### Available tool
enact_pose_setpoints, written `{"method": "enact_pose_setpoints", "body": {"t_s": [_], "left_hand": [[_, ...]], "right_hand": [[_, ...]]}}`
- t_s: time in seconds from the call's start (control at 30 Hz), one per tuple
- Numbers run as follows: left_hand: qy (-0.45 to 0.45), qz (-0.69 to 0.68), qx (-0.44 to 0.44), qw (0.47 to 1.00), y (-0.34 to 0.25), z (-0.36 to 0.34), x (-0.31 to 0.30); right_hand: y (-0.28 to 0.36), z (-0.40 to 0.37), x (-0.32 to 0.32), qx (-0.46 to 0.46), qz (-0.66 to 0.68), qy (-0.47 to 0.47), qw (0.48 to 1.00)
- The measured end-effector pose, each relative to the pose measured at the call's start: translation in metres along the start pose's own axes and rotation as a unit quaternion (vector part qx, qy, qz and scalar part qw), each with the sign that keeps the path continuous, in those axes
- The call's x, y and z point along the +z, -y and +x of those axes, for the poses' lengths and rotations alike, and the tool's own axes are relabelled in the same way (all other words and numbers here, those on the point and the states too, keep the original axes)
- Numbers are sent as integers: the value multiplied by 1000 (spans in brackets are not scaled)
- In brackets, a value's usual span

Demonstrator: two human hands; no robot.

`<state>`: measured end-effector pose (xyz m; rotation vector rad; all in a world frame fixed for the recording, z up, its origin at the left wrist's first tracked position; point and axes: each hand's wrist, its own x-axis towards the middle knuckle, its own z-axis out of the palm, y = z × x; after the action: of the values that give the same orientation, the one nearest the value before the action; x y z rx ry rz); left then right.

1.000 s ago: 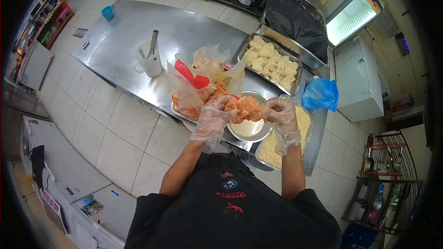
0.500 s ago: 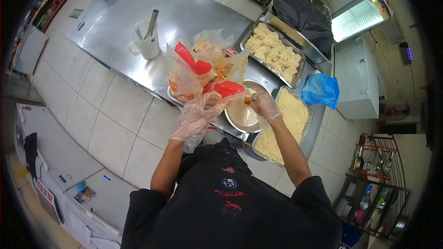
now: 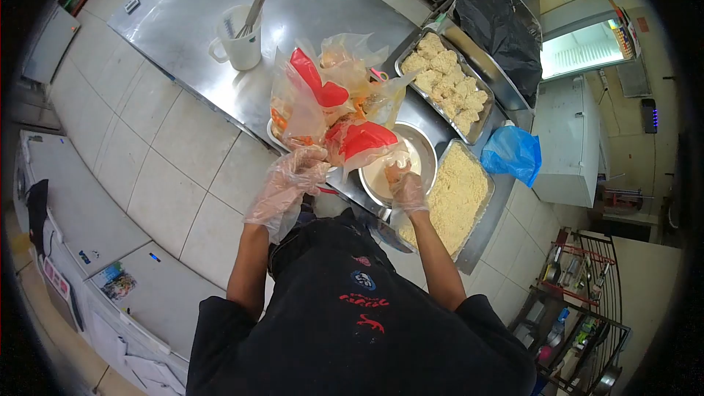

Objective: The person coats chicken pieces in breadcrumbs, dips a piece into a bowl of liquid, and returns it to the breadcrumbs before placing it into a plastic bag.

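Observation:
My left hand (image 3: 297, 176), in a clear plastic glove, is at the lower edge of the plastic bags (image 3: 315, 95) with red print, which hold orange-coated pieces; its fingers look bent, and what they grip is unclear. My gloved right hand (image 3: 408, 187) is over the steel bowl (image 3: 427, 139) of pale batter, its fingers drawn together around something hidden. A tray of pale crumbs (image 3: 458, 191) lies right of the bowl. Behind it, another tray holds several coated pieces (image 3: 444, 77).
A white jug (image 3: 240, 48) with a whisk (image 3: 254, 11) stands on the steel table (image 3: 176, 37). A blue plastic bag (image 3: 511, 152) lies beside the crumb tray. Black plastic (image 3: 499, 33) covers a container at the back right.
My right hand has moved lower and left over the bowl, and the brown piece that showed at its fingers is hidden. My left hand has shifted left. The view has shifted slightly.

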<state>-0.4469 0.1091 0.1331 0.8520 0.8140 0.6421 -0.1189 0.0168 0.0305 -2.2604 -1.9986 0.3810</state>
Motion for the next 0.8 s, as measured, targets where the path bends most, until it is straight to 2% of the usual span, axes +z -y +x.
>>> {"method": "enact_pose_setpoints", "body": {"t_s": [0.07,0.17,0.27,0.4,0.5,0.53,0.63,0.67,0.8], "left_hand": [[-14,20,-5,1000,-3,2,-1],[-22,19,3,1000,-12,1,-1],[-36,24,-11,999,-19,-1,-1],[-49,33,-6,998,-22,-4,-2],[-52,38,-5,998,-22,-6,-3],[-53,38,-1,998,-22,-7,-2],[-54,34,-1,998,-21,-10,-4],[-56,32,-2,998,-22,-12,-5],[-70,22,1,997,-21,-22,-14]], "right_hand": [[9,0,-10,6,8,38,999],[-6,-2,4,91,15,129,987],[-6,-7,-41,64,204,162,963],[-17,4,-74,160,347,136,914],[-14,29,-84,142,138,106,974],[-20,35,-78,89,95,87,988],[-73,56,-2,-19,-29,-106,994],[-67,62,-4,-24,21,-96,995],[-64,82,18,-22,-59,-103,993]]}}
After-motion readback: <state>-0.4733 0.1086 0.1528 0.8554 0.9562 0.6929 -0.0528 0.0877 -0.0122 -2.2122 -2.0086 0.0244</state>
